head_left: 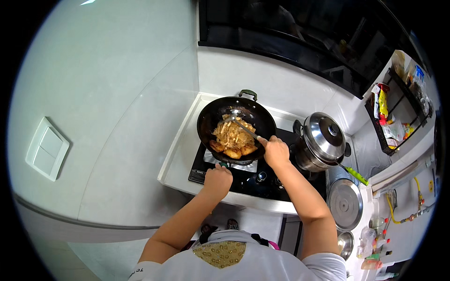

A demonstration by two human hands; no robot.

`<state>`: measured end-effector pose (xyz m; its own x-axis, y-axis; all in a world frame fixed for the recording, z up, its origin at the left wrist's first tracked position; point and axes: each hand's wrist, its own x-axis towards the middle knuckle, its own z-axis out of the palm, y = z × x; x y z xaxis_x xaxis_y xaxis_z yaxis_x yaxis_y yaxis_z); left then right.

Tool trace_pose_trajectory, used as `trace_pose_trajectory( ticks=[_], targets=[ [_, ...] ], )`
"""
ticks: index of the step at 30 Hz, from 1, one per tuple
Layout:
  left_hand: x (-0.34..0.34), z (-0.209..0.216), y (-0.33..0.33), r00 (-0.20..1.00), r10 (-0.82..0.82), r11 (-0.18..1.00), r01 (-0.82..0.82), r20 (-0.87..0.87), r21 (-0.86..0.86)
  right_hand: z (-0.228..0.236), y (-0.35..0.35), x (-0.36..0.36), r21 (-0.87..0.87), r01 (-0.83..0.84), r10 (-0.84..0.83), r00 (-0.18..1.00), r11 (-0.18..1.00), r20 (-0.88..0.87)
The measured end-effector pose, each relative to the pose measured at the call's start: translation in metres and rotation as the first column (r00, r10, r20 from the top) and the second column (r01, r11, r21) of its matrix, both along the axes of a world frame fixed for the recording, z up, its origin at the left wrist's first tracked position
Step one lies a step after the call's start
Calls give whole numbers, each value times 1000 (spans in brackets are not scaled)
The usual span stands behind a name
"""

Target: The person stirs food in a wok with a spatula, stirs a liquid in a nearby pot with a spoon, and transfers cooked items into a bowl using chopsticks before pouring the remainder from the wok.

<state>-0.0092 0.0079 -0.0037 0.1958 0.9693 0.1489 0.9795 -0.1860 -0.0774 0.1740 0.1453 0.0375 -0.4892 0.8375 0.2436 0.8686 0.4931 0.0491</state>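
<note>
A black wok (pixel 265 112) sits on the stove's left side. Inside lies a heap of pale brown shredded food (pixel 238 135), with several browned pieces (pixel 232 153) along its near edge. My right hand (pixel 276 152) is closed round the handle of a metal spatula (pixel 245 127). The spatula slants left into the wok, its head at the far side of the shreds; whether it is a turner or a ladle is hard to see. My left hand (pixel 218 181) is closed on the wok's near handle (pixel 222 164), mostly hidden by the fingers.
Right of the wok stands a lidded steel pot (pixel 323 140), with a green-handled utensil (pixel 355 175) beside it. A round metal lid (pixel 345 204) and a steel bowl (pixel 346 244) are on the right counter near several bottles. A dark hood (pixel 290 42) overhangs; a packet-filled rack (pixel 398 112) hangs right.
</note>
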Motion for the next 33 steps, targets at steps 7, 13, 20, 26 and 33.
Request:
trace_pose_trajectory(
  ticks=[7,13,20,26,33],
  targets=[
    [1,-1,0,1000,-30,998,30,-3,57,-7,5,-9,-72,113,-116,992,991,-39],
    [-1,2,0,1000,-13,999,13,13,41,8,-24,32,-44,113,-113,993,993,-15],
    [1,3,0,999,-4,1000,4,32,13,0,-68,44,-43,90,-91,995,995,-34],
    [-2,2,-1,999,21,1000,-21,41,6,-11,-82,31,34,119,-118,993,992,-30],
    [20,47,-15,952,-28,997,3,304,81,4,-126,24,82,79,-53,957,993,-286]
  ],
)
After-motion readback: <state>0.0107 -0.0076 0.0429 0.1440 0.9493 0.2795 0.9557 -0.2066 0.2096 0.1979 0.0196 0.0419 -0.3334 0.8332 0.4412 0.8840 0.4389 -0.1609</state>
